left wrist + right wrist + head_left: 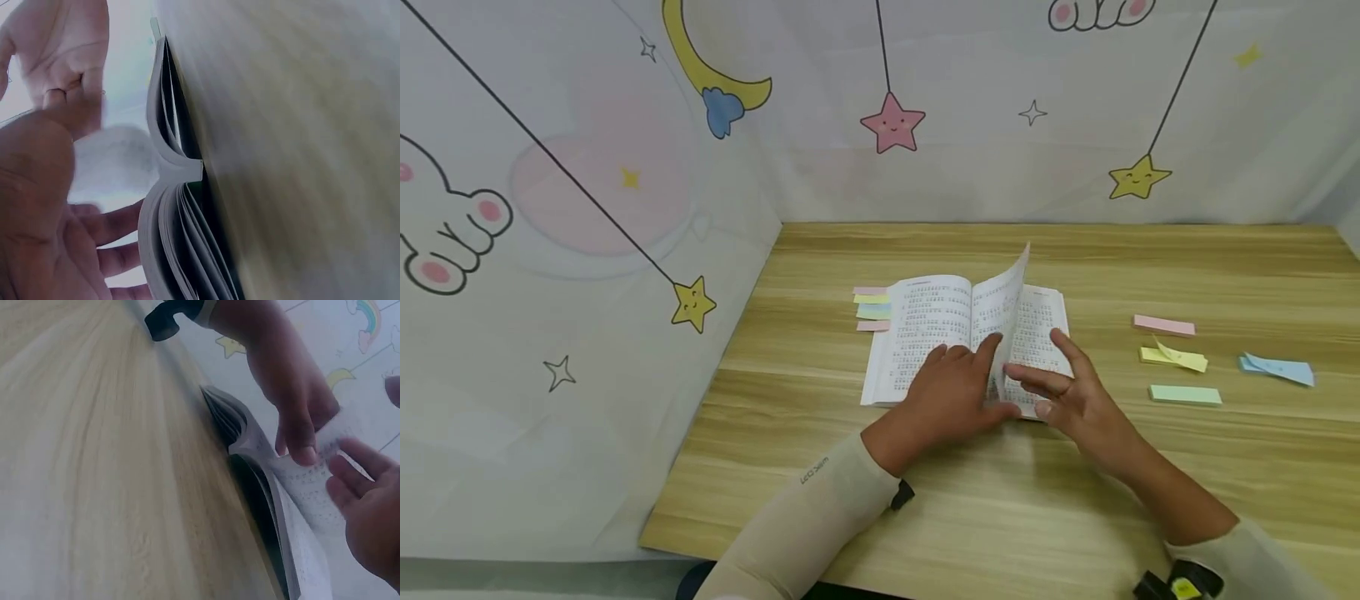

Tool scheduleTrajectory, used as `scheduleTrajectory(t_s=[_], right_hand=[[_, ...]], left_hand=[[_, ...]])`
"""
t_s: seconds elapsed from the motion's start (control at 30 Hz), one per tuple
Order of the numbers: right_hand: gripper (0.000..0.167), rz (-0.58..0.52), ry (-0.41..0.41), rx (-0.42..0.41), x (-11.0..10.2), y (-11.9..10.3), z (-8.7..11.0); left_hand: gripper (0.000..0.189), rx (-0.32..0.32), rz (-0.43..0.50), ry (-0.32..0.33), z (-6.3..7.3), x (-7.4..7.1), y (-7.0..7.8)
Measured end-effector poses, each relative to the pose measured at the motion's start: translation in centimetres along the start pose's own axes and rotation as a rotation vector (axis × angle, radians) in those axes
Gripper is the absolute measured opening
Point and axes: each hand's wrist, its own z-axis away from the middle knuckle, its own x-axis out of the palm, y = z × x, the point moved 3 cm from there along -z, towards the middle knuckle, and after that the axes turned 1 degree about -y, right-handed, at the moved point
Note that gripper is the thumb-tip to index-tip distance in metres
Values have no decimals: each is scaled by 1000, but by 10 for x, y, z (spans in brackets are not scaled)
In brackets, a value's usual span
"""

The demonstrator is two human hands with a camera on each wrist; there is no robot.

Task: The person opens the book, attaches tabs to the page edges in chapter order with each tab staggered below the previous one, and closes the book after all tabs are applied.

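An open book [928, 312] of printed pages lies on the table, and one of its pages [1009, 292] stands raised near the middle. Across the left page and the gutter rests my left hand [951, 396], its index finger and thumb beside the foot of the raised page. My right hand [1093, 412] reaches in from the right with fingers extended, their tips touching or very close to that page. In the right wrist view, the page [312, 481] shows between both hands. Colored sticky tabs [872, 311] stick out from the book's left edge.
Right of the book lie a pink sticky-note strip [1163, 325], a yellow one [1172, 358], a green one [1185, 395] and a blue one [1277, 369]. The wooden table [790, 467] meets a printed cloth backdrop [827, 183] at the back and left.
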Motion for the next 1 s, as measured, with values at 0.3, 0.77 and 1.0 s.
scheduleTrajectory(t_s=[0.3, 0.77, 1.0], right_hand=[[53, 967, -117, -77, -16, 18, -2], [19, 1000, 179, -268, -22, 6, 0], [33, 942, 339, -212, -20, -2, -1]], left_hand=[[81, -246, -180, 511, 11, -17, -16], [43, 106, -43, -50, 5, -1, 2], [53, 7, 19, 106, 2, -3, -3]])
